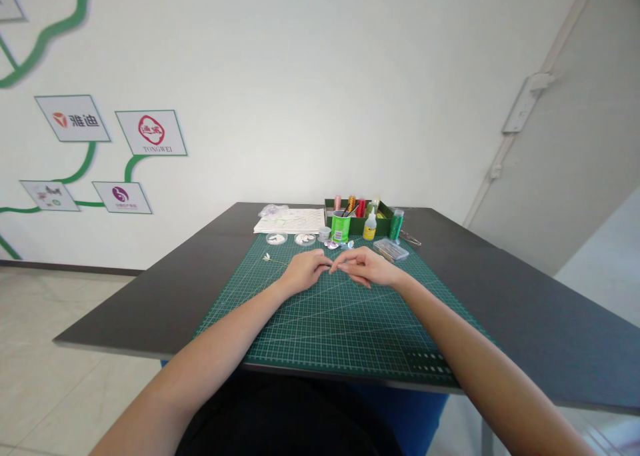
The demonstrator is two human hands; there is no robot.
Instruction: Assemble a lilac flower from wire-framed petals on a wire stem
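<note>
Green gridded cutting mat [340, 329] lies beneath both hands, which meet near its far half. The left hand [304, 271] is curled nearly closed, thumb and fingertips drawn together toward the right; the stem of a small white flower [267, 257] runs into it, so it has hold of that thin stem, with the bloom sticking out on the left above the mat. The right hand [367, 267] is loosely bent, its index finger and thumb reaching to the left fingertips with hardly a gap between, the lower fingers slack and partly spread. Whether its fingertips pinch the stem's end or merely touch it, I cannot tell.

Just beyond the hands stand two shallow dishes [277, 239] with white pieces, a bright green tub [341, 229] holding slim tools, and a yellow-labelled bottle [370, 227]. Near the right hand lies a clear flat case [391, 249]; a dark green box [357, 227] with colourful spools sits behind.
</note>
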